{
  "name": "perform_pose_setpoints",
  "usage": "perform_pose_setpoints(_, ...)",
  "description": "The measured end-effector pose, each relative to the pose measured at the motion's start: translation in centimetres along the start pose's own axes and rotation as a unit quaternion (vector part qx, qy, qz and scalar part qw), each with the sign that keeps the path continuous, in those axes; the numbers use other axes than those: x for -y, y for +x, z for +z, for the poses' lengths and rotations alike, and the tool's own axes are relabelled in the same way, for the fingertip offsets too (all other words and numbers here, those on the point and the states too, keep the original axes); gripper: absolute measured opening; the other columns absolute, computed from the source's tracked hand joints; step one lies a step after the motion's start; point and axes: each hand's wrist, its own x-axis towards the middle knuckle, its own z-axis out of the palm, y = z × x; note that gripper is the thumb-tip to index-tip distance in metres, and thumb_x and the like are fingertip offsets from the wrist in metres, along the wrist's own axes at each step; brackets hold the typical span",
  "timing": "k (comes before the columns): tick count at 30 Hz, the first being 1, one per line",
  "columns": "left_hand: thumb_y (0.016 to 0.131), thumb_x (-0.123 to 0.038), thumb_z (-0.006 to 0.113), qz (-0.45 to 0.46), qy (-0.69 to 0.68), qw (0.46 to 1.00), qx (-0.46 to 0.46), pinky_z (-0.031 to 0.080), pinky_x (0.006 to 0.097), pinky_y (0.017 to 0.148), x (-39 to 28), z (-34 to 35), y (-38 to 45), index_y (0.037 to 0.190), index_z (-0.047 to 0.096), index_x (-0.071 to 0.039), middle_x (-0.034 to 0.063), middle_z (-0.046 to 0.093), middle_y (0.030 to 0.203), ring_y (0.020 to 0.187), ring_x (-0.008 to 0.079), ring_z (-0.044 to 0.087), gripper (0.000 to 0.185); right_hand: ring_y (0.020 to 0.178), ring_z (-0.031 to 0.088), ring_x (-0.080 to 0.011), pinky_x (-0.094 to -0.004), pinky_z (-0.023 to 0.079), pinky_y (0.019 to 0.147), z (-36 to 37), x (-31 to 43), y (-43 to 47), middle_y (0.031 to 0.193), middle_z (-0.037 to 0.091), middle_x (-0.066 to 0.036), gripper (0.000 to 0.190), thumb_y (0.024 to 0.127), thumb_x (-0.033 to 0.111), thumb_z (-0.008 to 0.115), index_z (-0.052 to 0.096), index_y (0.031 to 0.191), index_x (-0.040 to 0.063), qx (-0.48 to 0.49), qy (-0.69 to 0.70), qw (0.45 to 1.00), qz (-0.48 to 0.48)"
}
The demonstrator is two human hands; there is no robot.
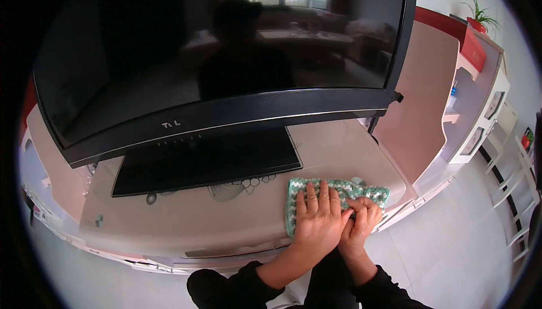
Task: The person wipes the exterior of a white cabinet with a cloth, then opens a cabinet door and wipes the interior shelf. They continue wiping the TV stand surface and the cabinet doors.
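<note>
A green-and-white knitted cloth (296, 190) lies spread on the front right of the glossy pale top of a TV cabinet (182, 220). Pressed flat on it, palm down with fingers stretched away from me, is my left hand (319, 224). Close beside it, my right hand (360, 226) has its fingers bent around a bunched fold at the cloth's right part. The thumb of my left hand meets the fingers of my right. Behind the cloth, to the left, sits the black television stand base (207, 161).
A large black television (237, 55) overhangs the back of the cabinet. Pink-and-white side shelving (415, 89) rises at the right, with a red box (472, 51) and a potted plant (478, 19). White chairs (512, 182) stand farther right on the tiled floor (423, 241).
</note>
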Motion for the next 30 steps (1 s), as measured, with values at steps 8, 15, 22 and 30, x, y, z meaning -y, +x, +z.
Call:
perform_pose_setpoints(8,0.085,-0.034,0.066,-0.062,-0.015,0.998,0.007,0.034,0.0544,0.106,5.9,-5.9,-4.3,0.116,0.059,0.001,0.0186,0.059,0.127,0.122,0.04,0.053,0.047,0.093,0.051,-0.0259,-0.0406,0.031,0.085,1.1,6.8,-1.5,0.1,0.056,-0.007,0.036,0.071,0.007,0.059,0.065,0.106,0.011,0.092,0.047,0.992,-0.077)
perform_pose_setpoints(15,0.083,-0.028,0.07,-0.184,-0.045,0.982,-0.007,0.036,0.0505,0.106,12.5,-11.6,-8.3,0.109,0.065,-0.002,0.0156,0.063,0.123,0.12,0.0389,0.054,0.037,0.096,0.052,-0.027,-0.0433,0.031,0.087,3.2,14.7,-1.4,0.104,0.056,-0.009,0.04,0.07,0.016,0.063,0.064,0.109,0.008,0.204,0.149,0.957,-0.144)
perform_pose_setpoints(22,0.089,-0.028,0.064,-0.253,0.004,0.967,-0.038,0.035,0.051,0.107,15.7,-14.2,-11.2,0.11,0.068,-0.005,0.0117,0.066,0.121,0.121,0.0359,0.055,0.03,0.102,0.053,-0.0287,-0.0455,0.034,0.089,4.2,17.5,-0.7,0.113,0.057,-0.012,0.051,0.078,0.042,0.072,0.063,0.115,0.007,0.247,0.157,0.937,-0.19)
perform_pose_setpoints(30,0.094,-0.023,0.055,-0.21,0.09,0.972,-0.05,0.035,0.0523,0.103,14.7,-11.3,-9.9,0.113,0.066,-0.006,0.0097,0.065,0.123,0.121,0.037,0.054,0.027,0.097,0.056,-0.0212,-0.0378,0.036,0.082,3.9,15.0,-0.2,0.113,0.06,-0.003,0.043,0.083,0.036,0.068,0.067,0.118,0.013,0.23,0.106,0.944,-0.211)
